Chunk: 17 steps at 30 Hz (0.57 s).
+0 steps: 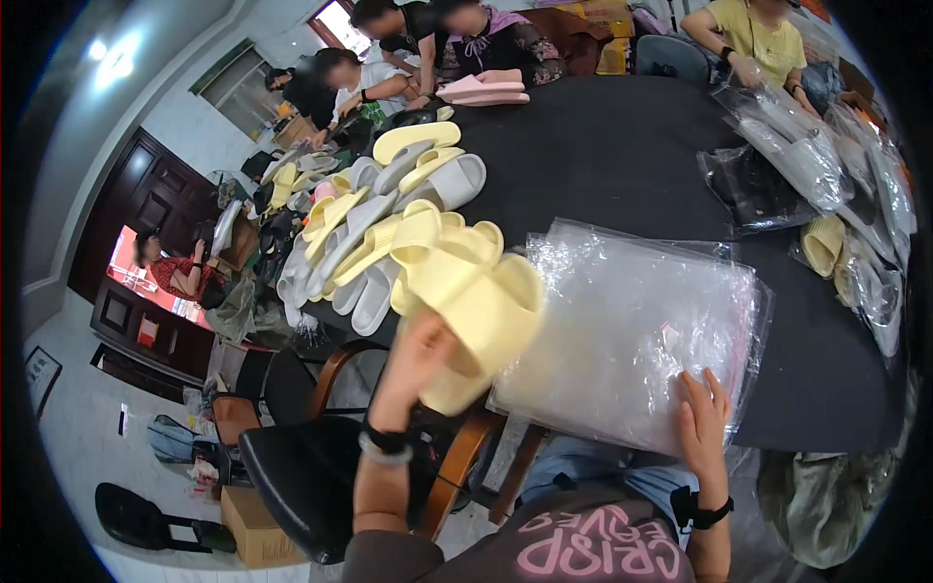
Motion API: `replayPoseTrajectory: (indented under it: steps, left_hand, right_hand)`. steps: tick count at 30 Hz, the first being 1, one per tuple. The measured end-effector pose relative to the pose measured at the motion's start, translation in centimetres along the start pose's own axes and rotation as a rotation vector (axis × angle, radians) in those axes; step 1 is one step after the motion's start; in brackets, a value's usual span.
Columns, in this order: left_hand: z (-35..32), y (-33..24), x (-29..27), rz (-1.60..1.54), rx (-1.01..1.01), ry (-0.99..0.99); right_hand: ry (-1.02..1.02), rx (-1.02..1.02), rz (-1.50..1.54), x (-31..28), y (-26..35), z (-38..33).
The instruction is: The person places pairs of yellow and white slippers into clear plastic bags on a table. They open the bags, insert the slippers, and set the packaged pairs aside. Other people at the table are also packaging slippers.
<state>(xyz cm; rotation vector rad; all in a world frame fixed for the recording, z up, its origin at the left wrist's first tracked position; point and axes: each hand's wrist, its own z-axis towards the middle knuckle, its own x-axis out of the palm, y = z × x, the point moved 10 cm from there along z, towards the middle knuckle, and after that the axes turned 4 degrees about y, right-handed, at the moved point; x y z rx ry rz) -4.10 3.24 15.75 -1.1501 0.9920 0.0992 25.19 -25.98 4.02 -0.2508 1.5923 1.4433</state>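
Both forearms enter from the lower edge. Left hand (pixel 413 355) fingers are closed around the heel end of a pale yellow slipper (pixel 481 325), held above the surface (pixel 622 146) edge beside the stack of clear plastic bags (pixel 622 330). Right hand (pixel 702 418) lies flat, fingers extended, holding nothing, pressing the near corner of the bags. Risk: the grip covers one end only, so the slipper may tilt and drop toward the black chair (pixel 301 476). The slick bags may slide off the edge. The slipper pile (pixel 374 223) adjacent may be knocked.
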Motion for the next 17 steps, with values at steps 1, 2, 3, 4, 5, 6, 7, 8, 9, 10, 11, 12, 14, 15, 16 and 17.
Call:
replayPoseTrajectory:
  steps: [1,2,3,4,5,6,7,8,9,10,11,12,14,15,16,17]
  left_hand:
    - [0.9,3.0,-3.6,-0.052,-0.019,-0.081]
    - [1.9,6.3,-7.4,-0.103,-0.039,-0.160]
    - [3.4,8.0,-11.1,-0.027,-0.024,-0.207]
    - [5.1,9.0,-14.5,0.044,-0.007,-0.254]
    - [6.9,8.4,-17.0,0.195,-0.046,-0.277]
    - [9.1,8.0,-19.3,0.341,-0.081,-0.298]
    - [10.8,9.1,-23.0,0.379,-0.071,-0.390]
    - [11.7,11.1,-27.2,0.430,-0.069,-0.488]
    - [11.3,11.5,-31.9,0.730,0.106,-0.655]
    - [10.2,10.9,-33.7,1.027,0.296,-0.798]
    - [12.2,11.9,-33.3,0.934,0.226,-0.778]
    - [13.7,12.6,-32.8,0.846,0.152,-0.756]
    - [17.7,12.6,-27.8,0.582,0.066,-0.623]
    - [18.0,11.5,-25.1,0.575,0.173,-0.606]
    - [18.2,11.2,-22.7,0.574,0.276,-0.590]
    - [18.3,11.3,-22.7,0.577,0.279,-0.584]
  right_hand:
    - [0.003,-0.008,-0.006,0.1,0.1,0.1]
    - [0.008,-0.014,-0.013,0.2,0.2,0.1]
    - [0.009,-0.013,-0.027,0.2,0.2,0.1]
    - [0.006,-0.010,-0.037,0.2,0.2,0.1]
    - [0.000,-0.003,-0.051,0.0,0.1,0.0]
    - [-0.009,0.007,-0.070,-0.2,0.0,-0.1]
    - [-0.007,0.000,-0.077,-0.1,0.2,-0.1]
    - [0.001,-0.016,-0.071,0.2,0.5,0.1]
    - [0.011,-0.040,-0.056,0.6,0.9,0.3]
    - [0.019,-0.056,-0.032,1.0,1.2,0.4]
    - [0.002,-0.039,-0.040,0.9,0.9,0.3]
    - [-0.012,-0.028,-0.045,0.7,0.7,0.3]
    - [-0.031,0.015,-0.087,0.2,0.0,0.1]
    - [-0.027,0.020,-0.090,0.2,0.0,0.0]
    - [-0.021,0.007,-0.082,0.3,0.3,0.0]
    - [-0.015,-0.005,-0.074,0.3,0.5,0.2]
